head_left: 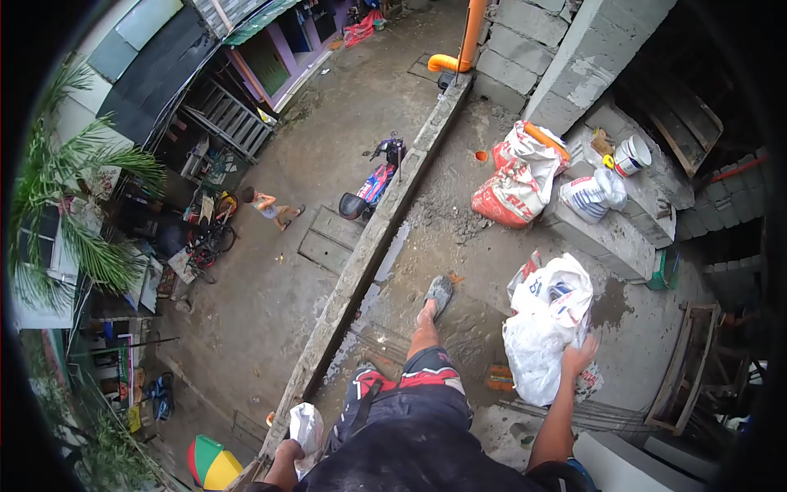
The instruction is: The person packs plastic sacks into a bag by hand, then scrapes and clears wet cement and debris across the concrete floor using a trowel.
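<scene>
My right hand [580,356] is closed on the side of a large white plastic sack [545,328] that hangs or stands to the right of my legs; its top gapes and something blue and white shows inside. At the lower left, my left hand [288,451] grips a smaller white bag [307,430] beside the low wall. What that bag holds is hidden. My foot in a grey shoe [439,293] is forward on the wet concrete.
A low concrete wall [361,271] runs along my left. Beyond it are a parked motorbike [379,182] and a person [266,207]. Red and white sacks [512,193], concrete steps [602,238], a white bucket [632,156] and orange hollow blocks [499,377] lie to the right.
</scene>
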`<state>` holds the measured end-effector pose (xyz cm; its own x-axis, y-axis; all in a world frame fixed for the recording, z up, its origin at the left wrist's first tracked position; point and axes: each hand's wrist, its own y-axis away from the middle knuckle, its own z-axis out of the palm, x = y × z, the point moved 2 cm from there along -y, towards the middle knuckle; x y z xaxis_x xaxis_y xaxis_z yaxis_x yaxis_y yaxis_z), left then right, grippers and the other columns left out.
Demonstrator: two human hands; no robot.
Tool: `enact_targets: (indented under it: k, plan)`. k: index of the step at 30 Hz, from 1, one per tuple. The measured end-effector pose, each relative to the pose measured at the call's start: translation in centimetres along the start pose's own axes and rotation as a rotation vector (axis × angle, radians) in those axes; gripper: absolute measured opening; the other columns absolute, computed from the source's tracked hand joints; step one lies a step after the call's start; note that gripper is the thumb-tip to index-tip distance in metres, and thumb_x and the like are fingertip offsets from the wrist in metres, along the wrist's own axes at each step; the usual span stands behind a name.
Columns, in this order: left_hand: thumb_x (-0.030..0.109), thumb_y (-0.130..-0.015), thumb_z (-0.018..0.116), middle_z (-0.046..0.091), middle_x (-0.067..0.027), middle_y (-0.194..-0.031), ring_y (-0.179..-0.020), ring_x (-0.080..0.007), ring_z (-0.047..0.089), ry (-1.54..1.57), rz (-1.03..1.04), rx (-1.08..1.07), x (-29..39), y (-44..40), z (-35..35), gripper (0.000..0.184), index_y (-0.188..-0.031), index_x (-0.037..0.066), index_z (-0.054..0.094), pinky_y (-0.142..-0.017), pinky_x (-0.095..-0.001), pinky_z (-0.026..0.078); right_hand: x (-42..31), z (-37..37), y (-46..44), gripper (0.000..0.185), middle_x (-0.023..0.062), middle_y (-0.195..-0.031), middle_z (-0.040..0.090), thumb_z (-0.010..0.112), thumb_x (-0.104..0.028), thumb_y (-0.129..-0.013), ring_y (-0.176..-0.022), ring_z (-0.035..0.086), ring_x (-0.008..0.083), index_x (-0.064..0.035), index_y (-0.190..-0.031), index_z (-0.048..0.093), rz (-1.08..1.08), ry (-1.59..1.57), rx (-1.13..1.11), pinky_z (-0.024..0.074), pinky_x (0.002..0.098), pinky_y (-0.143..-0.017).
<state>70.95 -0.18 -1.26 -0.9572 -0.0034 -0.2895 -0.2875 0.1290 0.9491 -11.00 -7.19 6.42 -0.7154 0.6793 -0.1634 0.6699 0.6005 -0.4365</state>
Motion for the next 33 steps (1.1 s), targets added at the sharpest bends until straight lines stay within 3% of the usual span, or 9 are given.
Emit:
enact_targets:
  k: [2,5,12,18,21,24,28,31,33]
  plan:
    - [0.032,-0.07,0.067,0.064,-0.0118,-0.114,-0.106,-0.0258,0.061,-0.116,0.11,-0.117,0.8,0.3,-2.3,0.043,-0.108,0.011,0.068,-0.091,-0.0365,0.048,0.4,3.9,-1.9,0.025,0.0225,-0.088,0.053,0.061,-0.006,-0.069,-0.09,0.048,0.0449,0.0032,-0.09,0.051,-0.018,-0.047,-0.12,0.0382,0.0517,-0.083]
    - [0.032,-0.068,0.064,0.066,-0.0128,-0.107,-0.102,-0.0282,0.062,-0.324,0.101,-0.138,3.6,3.0,-8.4,0.039,-0.102,0.013,0.07,-0.088,-0.0384,0.049,-2.1,7.1,-5.1,0.025,0.0227,-0.087,0.051,0.062,-0.007,-0.069,-0.09,0.047,0.0446,0.0035,-0.089,0.049,0.04,-0.102,-0.221,0.0371,0.0522,-0.081]
    - [0.027,-0.072,0.062,0.063,-0.0115,-0.114,-0.106,-0.0264,0.061,-0.176,-0.029,-0.116,7.1,4.6,-12.4,0.038,-0.107,0.012,0.068,-0.09,-0.0369,0.048,-3.8,11.4,-10.6,0.027,0.0235,-0.09,0.052,0.061,-0.004,-0.067,-0.095,0.046,0.0437,0.0034,-0.09,0.047,0.096,-0.169,-0.302,0.0372,0.0502,-0.083]
    - [0.023,-0.074,0.064,0.063,-0.0129,-0.115,-0.108,-0.0278,0.06,-0.115,0.006,-0.062,9.1,3.2,-13.3,0.036,-0.106,0.008,0.067,-0.091,-0.0375,0.048,-3.9,9.7,-14.1,0.025,0.023,-0.091,0.052,0.059,-0.002,-0.068,-0.095,0.047,0.0431,0.0027,-0.09,0.048,0.106,-0.141,-0.186,0.0374,0.0505,-0.083]
    - [0.027,-0.072,0.066,0.063,-0.0132,-0.115,-0.108,-0.0283,0.06,-0.17,0.092,-0.025,11.6,5.2,-18.0,0.04,-0.107,0.01,0.067,-0.092,-0.0381,0.048,-3.7,6.8,-14.5,0.022,0.0233,-0.091,0.052,0.06,-0.003,-0.07,-0.095,0.047,0.0431,0.0028,-0.088,0.047,0.125,-0.115,-0.129,0.0376,0.0502,-0.083]
    - [0.029,-0.07,0.069,0.062,-0.0138,-0.117,-0.107,-0.0286,0.06,0.053,-0.008,0.046,15.2,9.8,-24.1,0.045,-0.112,0.013,0.065,-0.092,-0.0376,0.047,-3.1,2.6,-14.4,0.021,0.0228,-0.09,0.052,0.06,-0.005,-0.071,-0.093,0.047,0.0434,0.0019,-0.087,0.048,0.181,-0.075,-0.025,0.0379,0.05,-0.081]
    - [0.028,-0.068,0.07,0.062,-0.0139,-0.117,-0.108,-0.0277,0.06,0.154,0.11,0.156,17.3,6.2,-27.2,0.046,-0.111,0.013,0.065,-0.09,-0.0376,0.048,0.2,-1.0,-14.4,0.021,0.0229,-0.089,0.052,0.059,-0.006,-0.071,-0.092,0.047,0.0439,0.0018,-0.087,0.047,0.268,-0.033,0.065,0.0384,0.05,-0.08]
    - [0.028,-0.067,0.071,0.063,-0.0146,-0.114,-0.106,-0.0278,0.061,0.02,0.09,0.163,21.9,9.0,-32.1,0.044,-0.107,0.012,0.066,-0.089,-0.0378,0.049,3.4,-2.9,-15.5,0.02,0.0223,-0.089,0.053,0.057,-0.004,-0.069,-0.093,0.048,0.0435,0.0016,-0.086,0.048,0.341,0.012,0.123,0.0385,0.0501,-0.08]
    - [0.028,-0.065,0.072,0.064,-0.0139,-0.112,-0.104,-0.0279,0.062,-0.06,0.168,0.193,24.0,5.4,-33.8,0.042,-0.104,0.012,0.068,-0.088,-0.038,0.05,5.6,-4.0,-17.0,0.021,0.0219,-0.089,0.053,0.056,-0.003,-0.067,-0.093,0.048,0.0432,0.0015,-0.086,0.048,0.367,0.025,0.18,0.0386,0.0502,-0.08]
